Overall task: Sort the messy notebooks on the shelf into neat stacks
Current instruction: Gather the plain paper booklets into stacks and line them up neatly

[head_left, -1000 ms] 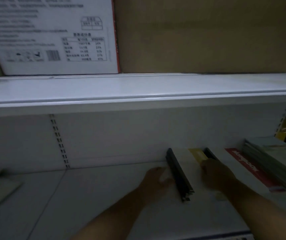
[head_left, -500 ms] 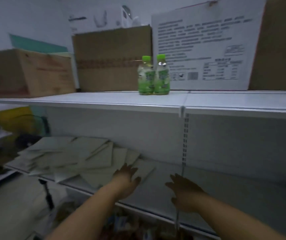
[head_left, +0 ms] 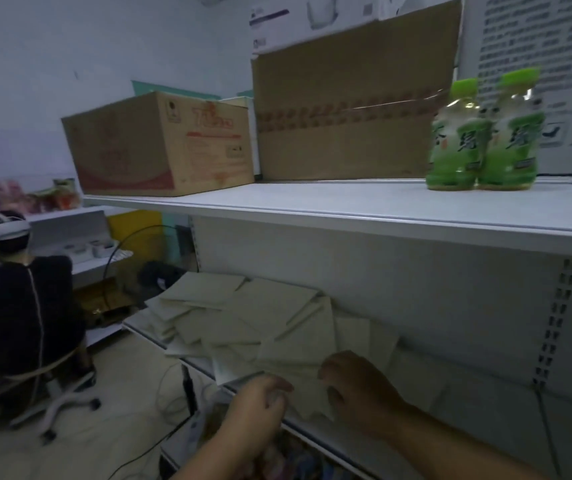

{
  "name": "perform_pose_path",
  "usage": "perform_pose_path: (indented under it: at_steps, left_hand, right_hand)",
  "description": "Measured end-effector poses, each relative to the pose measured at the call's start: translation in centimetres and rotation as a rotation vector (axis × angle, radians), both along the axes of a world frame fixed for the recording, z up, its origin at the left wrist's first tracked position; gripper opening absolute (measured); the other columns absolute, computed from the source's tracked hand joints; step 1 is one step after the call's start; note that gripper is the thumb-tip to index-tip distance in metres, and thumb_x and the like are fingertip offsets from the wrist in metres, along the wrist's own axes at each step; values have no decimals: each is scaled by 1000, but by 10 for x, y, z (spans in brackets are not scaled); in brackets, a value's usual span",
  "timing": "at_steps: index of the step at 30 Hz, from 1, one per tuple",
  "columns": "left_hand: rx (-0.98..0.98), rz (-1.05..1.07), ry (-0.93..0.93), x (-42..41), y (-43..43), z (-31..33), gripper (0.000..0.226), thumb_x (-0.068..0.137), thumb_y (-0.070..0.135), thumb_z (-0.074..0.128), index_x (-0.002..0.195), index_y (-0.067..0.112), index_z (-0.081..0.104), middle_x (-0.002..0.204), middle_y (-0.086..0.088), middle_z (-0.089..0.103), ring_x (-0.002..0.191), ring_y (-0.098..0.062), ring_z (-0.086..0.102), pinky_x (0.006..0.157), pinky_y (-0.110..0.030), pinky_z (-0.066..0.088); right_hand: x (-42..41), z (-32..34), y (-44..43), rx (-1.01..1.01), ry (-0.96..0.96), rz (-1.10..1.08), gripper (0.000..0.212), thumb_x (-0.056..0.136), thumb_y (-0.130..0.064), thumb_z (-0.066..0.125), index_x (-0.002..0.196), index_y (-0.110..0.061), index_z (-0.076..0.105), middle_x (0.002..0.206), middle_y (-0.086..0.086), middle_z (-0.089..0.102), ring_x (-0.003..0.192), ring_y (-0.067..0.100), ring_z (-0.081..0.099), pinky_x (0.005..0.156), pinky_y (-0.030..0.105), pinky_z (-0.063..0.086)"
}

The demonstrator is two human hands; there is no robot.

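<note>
A messy pile of pale cream notebooks lies fanned across the left end of the lower white shelf. My left hand is at the near edge of the pile, fingers curled on the front edge of a notebook. My right hand rests on the same notebook's right side, fingers bent over it. Dim light and blur hide the exact grip.
The upper shelf carries two green drink bottles and cardboard boxes. A slotted upright runs down the back panel. A person in a headset sits on a chair at left. Cables trail on the floor.
My view swung left, away from the stacked books at the right end of the shelf. Both hands travelled left along the shelf and now reach the loose pile, closing on a notebook at its near edge.
</note>
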State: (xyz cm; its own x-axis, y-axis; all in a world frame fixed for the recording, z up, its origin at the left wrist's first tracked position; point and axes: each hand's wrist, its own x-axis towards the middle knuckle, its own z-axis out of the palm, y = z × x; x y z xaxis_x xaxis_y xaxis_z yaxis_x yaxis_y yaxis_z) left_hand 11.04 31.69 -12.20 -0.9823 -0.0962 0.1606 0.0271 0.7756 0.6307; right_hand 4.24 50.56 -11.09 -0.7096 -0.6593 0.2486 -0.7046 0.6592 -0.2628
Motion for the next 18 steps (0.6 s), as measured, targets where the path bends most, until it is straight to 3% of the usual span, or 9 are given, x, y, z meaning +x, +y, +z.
perform_pose_path:
  at_steps: [4, 6, 8, 10, 12, 15, 18]
  left_hand:
    - [84, 71, -37, -26, -36, 17, 22, 83, 18, 54, 93, 23, 72, 91, 12, 71, 93, -5, 65, 82, -19, 49]
    - [159, 94, -37, -35, -49, 23, 20, 80, 14, 54, 80, 28, 69, 77, 17, 68, 85, -5, 65, 82, -23, 50]
    - [235, 100, -34, -40, -59, 27, 21, 77, 15, 55, 71, 33, 64, 71, 19, 67, 81, -4, 65, 83, -26, 51]
    - [286, 97, -54, -45, -69, 29, 14, 71, 24, 54, 69, 34, 64, 74, 15, 69, 84, -8, 66, 81, -25, 51]
    - [339, 101, -48, -52, -83, 27, 16, 64, 26, 52, 68, 33, 66, 73, 10, 70, 83, -13, 67, 80, -29, 52]
    - [376, 113, -22, -67, -110, 26, 15, 66, 22, 56, 64, 31, 68, 68, 13, 71, 80, -12, 68, 81, -32, 52]
    - [344, 72, -13, -92, -142, 22, 26, 81, 13, 62, 65, 34, 66, 69, 20, 69, 79, -3, 66, 79, -22, 51]
  right_hand:
    - [-39, 10, -43, -122, 17, 1, 52, 71, -32, 26, 95, -12, 68, 98, 5, 65, 92, 23, 61, 77, 24, 51]
    - [-60, 13, -63, -108, 22, -26, 58, 75, -34, 22, 108, -11, 64, 113, 7, 61, 108, 25, 54, 89, 27, 44]
    - [-76, 19, -81, -131, 39, -39, 50, 81, -28, 34, 119, -11, 60, 130, 9, 54, 121, 25, 48, 101, 27, 38]
    - [-89, 20, -99, -98, 16, -56, 47, 91, -30, 43, 136, -16, 47, 151, 6, 32, 137, 21, 33, 111, 26, 27]
    - [-100, 13, -111, -22, -17, -66, 53, 96, -39, 41, 145, -22, 30, 158, 3, 12, 144, 16, 17, 116, 26, 19]
    - [-118, -6, -119, -4, 32, -164, 55, 96, -49, 38, 145, -24, 32, 156, -1, 21, 144, 13, 19, 116, 24, 18]
    - [-127, -11, -125, -55, 80, -286, 55, 88, -52, 37, 129, -20, 55, 138, -1, 50, 128, 18, 47, 106, 29, 37]
